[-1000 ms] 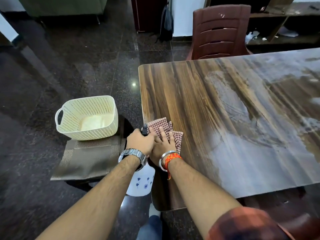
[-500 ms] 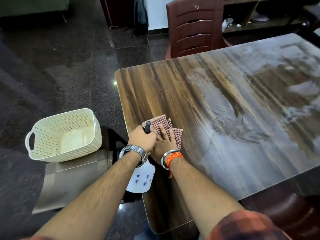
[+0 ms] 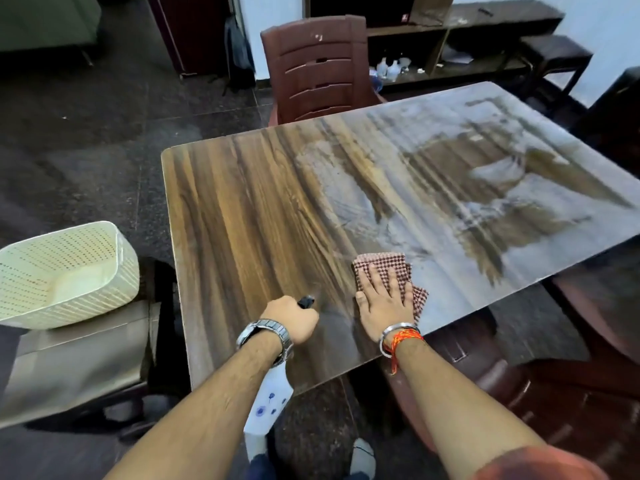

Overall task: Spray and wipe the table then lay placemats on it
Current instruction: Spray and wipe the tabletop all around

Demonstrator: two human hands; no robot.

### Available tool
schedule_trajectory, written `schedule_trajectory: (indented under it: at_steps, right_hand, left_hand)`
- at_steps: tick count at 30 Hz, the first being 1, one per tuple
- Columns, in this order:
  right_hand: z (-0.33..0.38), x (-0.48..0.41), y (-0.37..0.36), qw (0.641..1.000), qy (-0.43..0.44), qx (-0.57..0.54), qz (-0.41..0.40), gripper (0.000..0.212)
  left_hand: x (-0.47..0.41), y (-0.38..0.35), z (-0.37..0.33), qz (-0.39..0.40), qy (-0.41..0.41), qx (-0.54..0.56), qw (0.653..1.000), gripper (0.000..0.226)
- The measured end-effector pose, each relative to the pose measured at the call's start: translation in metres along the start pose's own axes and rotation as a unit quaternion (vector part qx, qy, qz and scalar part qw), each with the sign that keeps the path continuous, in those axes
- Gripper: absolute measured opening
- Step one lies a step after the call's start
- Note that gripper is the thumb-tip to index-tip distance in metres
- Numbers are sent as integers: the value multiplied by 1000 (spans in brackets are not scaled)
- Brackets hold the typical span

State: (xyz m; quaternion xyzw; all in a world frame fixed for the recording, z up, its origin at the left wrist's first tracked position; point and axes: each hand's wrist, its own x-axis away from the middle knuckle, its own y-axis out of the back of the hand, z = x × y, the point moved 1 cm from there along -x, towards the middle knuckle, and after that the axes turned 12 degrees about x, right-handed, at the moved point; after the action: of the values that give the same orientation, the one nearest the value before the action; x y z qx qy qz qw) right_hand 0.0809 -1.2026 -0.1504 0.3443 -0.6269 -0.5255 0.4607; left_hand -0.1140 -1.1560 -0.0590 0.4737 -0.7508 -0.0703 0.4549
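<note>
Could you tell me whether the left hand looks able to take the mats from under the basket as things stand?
Probably not yet: the left hand grips the spray bottle, and the basket sits on the mats, pinning them down.

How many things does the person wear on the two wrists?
3. A metal watch is on the left wrist, behind the left hand gripping the spray bottle. A silver bangle and an orange thread sit together on the right wrist. None seems hidden.

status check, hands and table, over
Left hand grips spray bottle. Right hand flat on cloth, table streaked wet. Basket sits off table, left.
</note>
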Motion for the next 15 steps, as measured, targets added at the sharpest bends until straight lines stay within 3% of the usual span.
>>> schedule_trajectory:
  at_steps: [6, 9, 12, 15]
  right_hand:
    - [13, 7, 0, 1000, 9, -23, -3, 56]
    - [59, 31, -3, 986, 165, 11, -21, 57]
    - [118, 70, -11, 936, 348, 54, -24, 54]
    - [145, 105, -14, 899, 433, 64, -3, 52]
  left_hand:
    - [27, -16, 19, -53, 21, 28, 998, 24]
    - [38, -8, 35, -127, 32, 66, 989, 29]
    - [48, 8, 49, -182, 48, 90, 978, 32]
    - [55, 24, 60, -208, 64, 101, 971, 31]
